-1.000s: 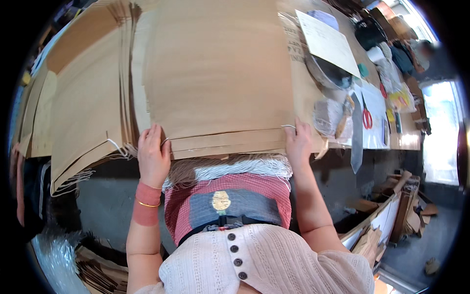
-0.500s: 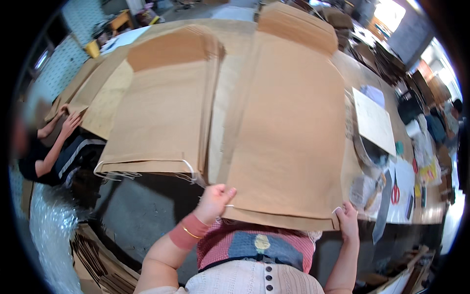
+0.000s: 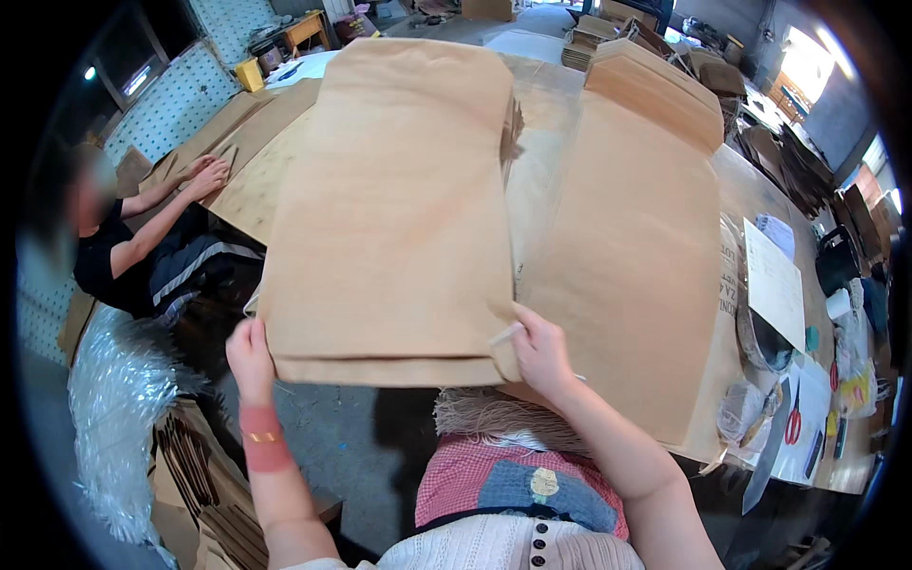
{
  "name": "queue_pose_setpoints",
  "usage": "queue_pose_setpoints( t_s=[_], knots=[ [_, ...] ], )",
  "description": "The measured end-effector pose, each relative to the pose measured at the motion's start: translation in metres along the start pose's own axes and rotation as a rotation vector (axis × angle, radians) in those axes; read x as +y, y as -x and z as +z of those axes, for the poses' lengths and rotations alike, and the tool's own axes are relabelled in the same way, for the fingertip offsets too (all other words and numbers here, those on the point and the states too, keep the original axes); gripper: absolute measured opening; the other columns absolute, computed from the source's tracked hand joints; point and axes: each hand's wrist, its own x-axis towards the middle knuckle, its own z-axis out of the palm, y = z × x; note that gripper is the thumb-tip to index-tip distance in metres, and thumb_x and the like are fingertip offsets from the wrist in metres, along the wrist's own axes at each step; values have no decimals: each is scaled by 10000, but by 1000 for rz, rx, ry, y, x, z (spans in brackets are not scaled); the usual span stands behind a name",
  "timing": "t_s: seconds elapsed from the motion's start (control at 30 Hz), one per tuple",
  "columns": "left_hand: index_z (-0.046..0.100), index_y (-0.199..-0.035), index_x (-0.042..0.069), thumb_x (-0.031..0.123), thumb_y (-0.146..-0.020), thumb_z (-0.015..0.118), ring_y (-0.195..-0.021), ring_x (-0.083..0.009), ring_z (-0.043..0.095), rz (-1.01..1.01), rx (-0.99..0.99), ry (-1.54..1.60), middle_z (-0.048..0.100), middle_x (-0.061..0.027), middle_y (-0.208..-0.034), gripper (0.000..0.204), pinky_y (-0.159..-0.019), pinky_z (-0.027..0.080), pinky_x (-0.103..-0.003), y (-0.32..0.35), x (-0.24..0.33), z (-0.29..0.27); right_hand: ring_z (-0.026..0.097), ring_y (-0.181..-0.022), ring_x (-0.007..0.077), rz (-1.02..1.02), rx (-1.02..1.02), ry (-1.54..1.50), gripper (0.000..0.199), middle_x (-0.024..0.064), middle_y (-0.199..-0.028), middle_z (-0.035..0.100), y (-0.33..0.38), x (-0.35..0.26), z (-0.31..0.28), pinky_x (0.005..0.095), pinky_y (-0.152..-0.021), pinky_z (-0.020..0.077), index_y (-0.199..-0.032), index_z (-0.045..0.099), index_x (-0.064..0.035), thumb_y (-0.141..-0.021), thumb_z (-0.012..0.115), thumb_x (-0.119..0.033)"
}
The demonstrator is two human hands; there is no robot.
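A large brown kraft paper bag (image 3: 389, 209) is held out flat in front of me, over the left part of the table. My left hand (image 3: 251, 359) is closed on its near left corner. My right hand (image 3: 541, 353) grips the near right corner, where a short piece of white cord shows. The bag covers most of the left stack beneath it. Right beside it lies another stack of brown paper bags (image 3: 627, 247), its far end folded. A bundle of pale cords (image 3: 513, 420) hangs at my lap, under my right forearm.
On the right are red-handled scissors (image 3: 793, 426), a long blade (image 3: 769, 451) over the table edge and a white board (image 3: 774, 285). A co-worker (image 3: 142, 237) sits at the left, hands on brown paper. Bubble wrap (image 3: 123, 418) and folded cardboard (image 3: 204, 484) stand lower left.
Both hands have moved left, from the right stack to over the left one, with a bag held between them. The view has also shifted, and the co-worker's hands have moved slightly.
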Motion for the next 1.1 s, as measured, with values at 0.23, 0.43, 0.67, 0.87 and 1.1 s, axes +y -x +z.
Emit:
queue_pose_setpoints(
  t_s=[0.23,0.43,0.67,0.87,1.1],
  knots=[
    [634,-670,-19,226,-794,635,-594,-229,610,-85,-242,-231,632,-140,-638,274,-597,482,-377,-144,-83,29,616,-717,331,-120,3,-305,292,217,-820,628,-57,10,64,388,-678,486,-1135,574,3,-866,522,-98],
    [639,-960,32,182,-832,641,-854,-269,619,358,287,-415,652,-117,-902,197,-751,477,-358,-61,7,49,650,-832,244,-63,-495,-132,229,135,-912,675,78,-18,-107,326,-747,506,-1017,653,-31,-809,659,-127],
    [617,-1041,48,195,-682,693,-1011,-283,565,1054,-575,143,601,-106,-1056,395,-868,428,-445,166,190,135,601,-862,331,556,296,1365,431,149,-951,564,201,67,-314,422,-726,488,-1185,593,-133,-774,537,-18],
    [516,-1270,81,373,-720,675,-1273,-341,391,1174,-768,-8,418,-180,-1376,643,-1063,293,-500,193,233,205,604,-865,345,390,156,1362,360,131,-913,586,229,74,-352,404,-728,496,-1175,568,-122,-819,579,-70],
    [530,-1257,54,512,-828,518,-1232,-380,424,1253,-729,-2,464,-199,-1326,627,-1037,316,-512,178,231,218,643,-657,123,145,1028,574,219,83,-730,686,154,69,-410,278,-605,485,-856,666,0,-780,733,-195]
  ],
)
